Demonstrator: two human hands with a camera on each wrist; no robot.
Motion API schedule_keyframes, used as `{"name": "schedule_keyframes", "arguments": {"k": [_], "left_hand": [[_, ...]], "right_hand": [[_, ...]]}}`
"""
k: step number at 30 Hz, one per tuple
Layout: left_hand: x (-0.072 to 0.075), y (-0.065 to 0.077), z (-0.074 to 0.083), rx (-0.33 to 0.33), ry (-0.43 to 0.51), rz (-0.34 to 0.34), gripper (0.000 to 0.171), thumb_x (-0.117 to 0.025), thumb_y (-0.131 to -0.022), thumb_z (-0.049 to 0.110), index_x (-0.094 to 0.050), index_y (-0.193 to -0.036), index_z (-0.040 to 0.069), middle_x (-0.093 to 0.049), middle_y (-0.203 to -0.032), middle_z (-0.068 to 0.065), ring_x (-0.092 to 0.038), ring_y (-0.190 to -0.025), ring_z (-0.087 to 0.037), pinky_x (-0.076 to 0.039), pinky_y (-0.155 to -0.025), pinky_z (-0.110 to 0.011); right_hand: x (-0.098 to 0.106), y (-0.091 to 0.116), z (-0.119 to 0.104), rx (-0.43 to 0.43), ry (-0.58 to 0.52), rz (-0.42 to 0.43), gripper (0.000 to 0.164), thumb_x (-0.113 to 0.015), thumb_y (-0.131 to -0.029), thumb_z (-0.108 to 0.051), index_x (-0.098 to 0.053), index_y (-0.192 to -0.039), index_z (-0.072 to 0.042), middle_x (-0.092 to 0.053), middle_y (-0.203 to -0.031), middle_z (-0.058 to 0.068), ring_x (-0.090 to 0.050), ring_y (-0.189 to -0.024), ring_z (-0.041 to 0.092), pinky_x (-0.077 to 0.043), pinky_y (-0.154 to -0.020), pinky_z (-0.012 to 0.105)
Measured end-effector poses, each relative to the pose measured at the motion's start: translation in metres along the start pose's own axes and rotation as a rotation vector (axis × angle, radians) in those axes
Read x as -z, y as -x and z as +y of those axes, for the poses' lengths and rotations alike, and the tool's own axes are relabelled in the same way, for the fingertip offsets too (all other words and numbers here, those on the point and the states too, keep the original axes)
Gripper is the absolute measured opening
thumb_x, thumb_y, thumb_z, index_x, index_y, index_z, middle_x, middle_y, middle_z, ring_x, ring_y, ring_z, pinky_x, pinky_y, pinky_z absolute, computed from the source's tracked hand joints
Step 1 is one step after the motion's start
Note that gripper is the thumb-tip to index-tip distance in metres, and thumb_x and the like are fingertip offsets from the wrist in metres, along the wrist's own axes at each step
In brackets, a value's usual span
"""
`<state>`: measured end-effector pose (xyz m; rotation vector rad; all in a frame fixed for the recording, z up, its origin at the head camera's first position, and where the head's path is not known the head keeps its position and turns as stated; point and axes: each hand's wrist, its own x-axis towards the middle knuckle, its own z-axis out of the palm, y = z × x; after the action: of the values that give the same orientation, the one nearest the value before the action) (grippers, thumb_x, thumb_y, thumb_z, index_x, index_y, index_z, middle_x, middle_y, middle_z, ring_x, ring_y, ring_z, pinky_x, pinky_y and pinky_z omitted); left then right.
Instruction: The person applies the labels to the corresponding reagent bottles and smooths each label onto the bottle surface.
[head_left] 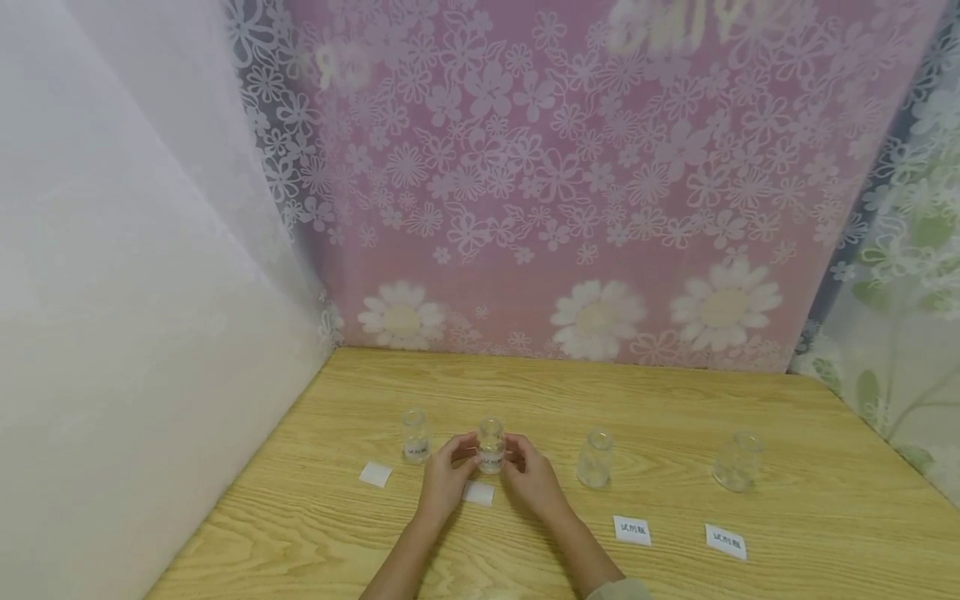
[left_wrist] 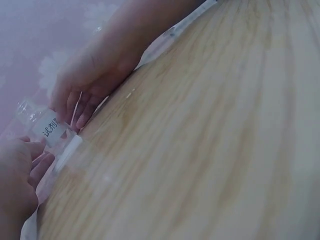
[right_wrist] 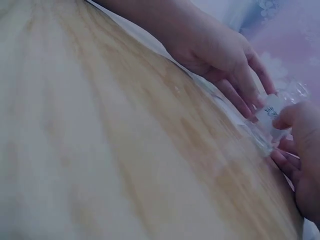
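A small clear glass bottle [head_left: 491,433] stands upright on the table between the two hands, a white label with printed characters on its front. My left hand [head_left: 446,479] holds it from the left, thumb at the label's edge. From the other side my right hand [head_left: 534,479] grips the same bottle, its thumb also near the label. The left wrist view shows the label [left_wrist: 51,128] lying flat against the glass, with fingers on both sides. Just in front of the bottle lies a blank white paper piece [head_left: 478,492].
Left of the hands stands another labelled glass bottle [head_left: 416,437], with a blank white paper [head_left: 376,474] before it. Two unlabelled bottles, one nearer [head_left: 596,458] and one farther right [head_left: 738,462], stand behind a printed label [head_left: 632,530] and a second printed label [head_left: 725,541].
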<state>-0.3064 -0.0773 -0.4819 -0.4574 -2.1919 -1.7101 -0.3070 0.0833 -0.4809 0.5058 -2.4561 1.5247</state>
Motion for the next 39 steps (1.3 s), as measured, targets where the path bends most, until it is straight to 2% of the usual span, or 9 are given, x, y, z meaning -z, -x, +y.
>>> {"name": "schedule_keyframes", "arguments": {"k": [4, 8, 14, 18, 21, 25, 31, 39], "left_hand": [[0.0, 0.0, 0.0, 0.007, -0.004, -0.005, 0.032, -0.064, -0.082, -0.003, -0.058, -0.113, -0.005, -0.061, -0.107, -0.018, -0.059, -0.097, -0.033, -0.049, -0.082, -0.03], [0.0, -0.001, 0.001, 0.004, -0.017, -0.009, 0.032, -0.065, -0.081, -0.004, -0.058, -0.113, -0.005, -0.061, -0.106, -0.018, -0.059, -0.096, -0.032, -0.049, -0.081, -0.028], [0.001, -0.002, 0.001, -0.024, -0.014, -0.001, 0.032, -0.065, -0.08, -0.007, -0.058, -0.111, -0.006, -0.062, -0.104, -0.019, -0.06, -0.094, -0.033, -0.05, -0.08, -0.029], [0.001, -0.001, 0.0, -0.013, -0.013, 0.004, 0.031, -0.065, -0.081, -0.006, -0.058, -0.111, -0.006, -0.062, -0.104, -0.019, -0.06, -0.095, -0.034, -0.049, -0.081, -0.031], [0.001, 0.0, -0.002, 0.019, -0.011, 0.005, 0.032, -0.064, -0.082, -0.005, -0.058, -0.113, -0.005, -0.061, -0.106, -0.019, -0.059, -0.097, -0.033, -0.048, -0.083, -0.03], [0.001, 0.0, -0.001, 0.036, -0.008, 0.002, 0.032, -0.063, -0.083, -0.005, -0.058, -0.114, -0.004, -0.06, -0.109, -0.019, -0.058, -0.099, -0.032, -0.048, -0.084, -0.03], [0.001, 0.0, 0.0, 0.02, -0.009, -0.005, 0.03, -0.062, -0.084, -0.003, -0.058, -0.114, -0.006, -0.06, -0.109, -0.02, -0.058, -0.099, -0.033, -0.048, -0.084, -0.033], [0.001, -0.001, -0.002, 0.009, -0.015, -0.005, 0.028, -0.06, -0.088, 0.004, -0.057, -0.115, -0.005, -0.06, -0.108, -0.02, -0.057, -0.099, -0.034, -0.047, -0.085, -0.037]], "right_hand": [[-0.005, 0.001, 0.001, -0.02, 0.074, 0.002, 0.053, -0.068, -0.082, -0.019, -0.045, -0.124, 0.004, -0.056, -0.11, 0.014, -0.057, -0.091, 0.025, -0.05, -0.076, 0.038], [-0.011, 0.001, 0.001, 0.018, 0.144, 0.054, 0.06, -0.073, -0.079, -0.03, -0.046, -0.121, 0.004, -0.056, -0.109, 0.015, -0.057, -0.092, 0.025, -0.05, -0.077, 0.037], [-0.012, 0.001, -0.003, 0.063, 0.161, 0.073, 0.054, -0.07, -0.082, -0.027, -0.047, -0.12, 0.004, -0.055, -0.108, 0.017, -0.058, -0.091, 0.026, -0.051, -0.075, 0.035], [-0.006, 0.002, -0.006, 0.068, 0.129, 0.021, 0.044, -0.064, -0.086, -0.015, -0.046, -0.121, 0.004, -0.055, -0.108, 0.018, -0.059, -0.089, 0.027, -0.051, -0.074, 0.036], [-0.002, 0.002, -0.007, 0.064, 0.09, -0.012, 0.037, -0.061, -0.088, -0.006, -0.046, -0.121, 0.003, -0.057, -0.108, 0.018, -0.059, -0.091, 0.029, -0.051, -0.075, 0.037], [0.001, 0.001, -0.006, 0.07, 0.068, -0.014, 0.032, -0.058, -0.089, -0.001, -0.048, -0.119, 0.002, -0.059, -0.108, 0.018, -0.059, -0.094, 0.032, -0.049, -0.078, 0.041], [0.002, 0.001, -0.006, 0.052, 0.053, 0.0, 0.029, -0.054, -0.091, -0.001, -0.049, -0.119, -0.001, -0.06, -0.108, 0.017, -0.059, -0.096, 0.033, -0.048, -0.08, 0.045], [0.001, 0.001, -0.006, 0.022, 0.039, 0.014, 0.025, -0.05, -0.095, -0.012, -0.051, -0.118, -0.002, -0.06, -0.108, 0.016, -0.059, -0.095, 0.03, -0.048, -0.08, 0.045]]}}
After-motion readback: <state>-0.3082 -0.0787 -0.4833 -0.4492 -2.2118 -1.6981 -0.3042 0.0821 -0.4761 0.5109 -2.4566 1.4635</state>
